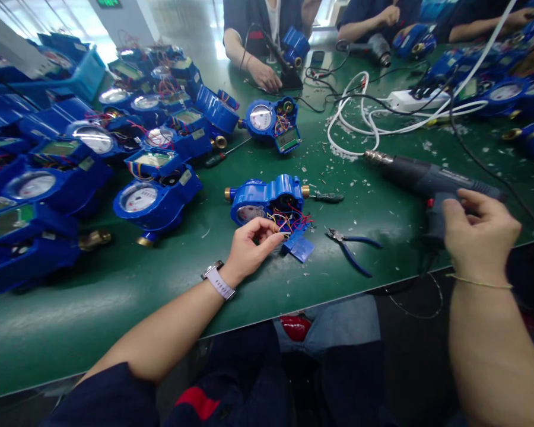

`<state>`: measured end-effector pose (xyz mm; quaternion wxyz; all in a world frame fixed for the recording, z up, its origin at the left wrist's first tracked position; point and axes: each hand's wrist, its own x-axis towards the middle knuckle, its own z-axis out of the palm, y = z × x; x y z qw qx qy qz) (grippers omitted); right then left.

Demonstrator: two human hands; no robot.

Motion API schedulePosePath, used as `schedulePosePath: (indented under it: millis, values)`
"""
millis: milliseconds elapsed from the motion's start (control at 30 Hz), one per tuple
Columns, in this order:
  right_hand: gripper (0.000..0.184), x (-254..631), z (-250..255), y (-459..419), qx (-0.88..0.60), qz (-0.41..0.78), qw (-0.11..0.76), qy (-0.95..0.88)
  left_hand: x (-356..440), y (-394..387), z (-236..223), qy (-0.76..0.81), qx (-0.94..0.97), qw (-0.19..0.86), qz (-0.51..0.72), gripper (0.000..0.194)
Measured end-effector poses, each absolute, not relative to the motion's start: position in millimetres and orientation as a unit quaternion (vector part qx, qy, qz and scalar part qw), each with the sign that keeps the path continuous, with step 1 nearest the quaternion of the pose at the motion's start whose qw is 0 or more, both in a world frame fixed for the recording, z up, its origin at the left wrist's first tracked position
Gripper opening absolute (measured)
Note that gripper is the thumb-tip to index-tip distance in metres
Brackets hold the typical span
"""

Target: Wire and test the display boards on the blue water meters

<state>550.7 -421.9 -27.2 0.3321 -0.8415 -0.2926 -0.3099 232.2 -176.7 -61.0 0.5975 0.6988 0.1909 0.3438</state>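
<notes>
An opened blue water meter [267, 198] with brass ends lies in front of me on the green table [115, 284], coloured wires spilling from it. My left hand [251, 246], a watch on its wrist, pinches those wires [289, 220] between thumb and fingers. A loose blue cover piece [301, 249] lies just right of that hand. My right hand [478, 234] rests on the handle of a dark heat gun [420, 178] lying with its metal nozzle pointing left. Blue-handled pliers [351, 246] lie between my hands.
Many blue meters [155, 198] crowd the left side, another meter [273, 121] sits farther back. White cables [369, 118] and a power strip [412, 99] lie at the right. A screwdriver [327, 197] lies by the meter. Other people's hands [264, 74] work across the table.
</notes>
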Motion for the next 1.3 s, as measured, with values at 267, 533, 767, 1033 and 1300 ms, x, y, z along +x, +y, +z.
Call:
schedulePosePath:
  millis: [267, 533, 767, 1033, 1300]
  values:
    - [0.016, 375, -22, -307, -0.647, -0.162, 0.379, -0.641, 233, -177, -63, 0.205, 0.708, 0.584, 0.341, 0.026]
    - [0.010, 363, -48, -285, -0.647, -0.179, 0.394, -0.628, 233, -177, -65, 0.186, 0.701, 0.606, 0.327, 0.027]
    - [0.010, 357, -53, -288, -0.672, -0.152, 0.420, -0.591, 234, -178, -62, 0.168, 0.698, 0.629, 0.298, 0.037]
    - [0.006, 353, -57, -292, -0.654, -0.074, 0.509, -0.554, 232, -181, -65, 0.136, 0.713, 0.626, 0.286, 0.031]
    - [0.005, 360, -70, -292, -0.645, 0.026, 0.613, -0.455, 232, -179, -64, 0.145, 0.701, 0.637, 0.287, 0.031]
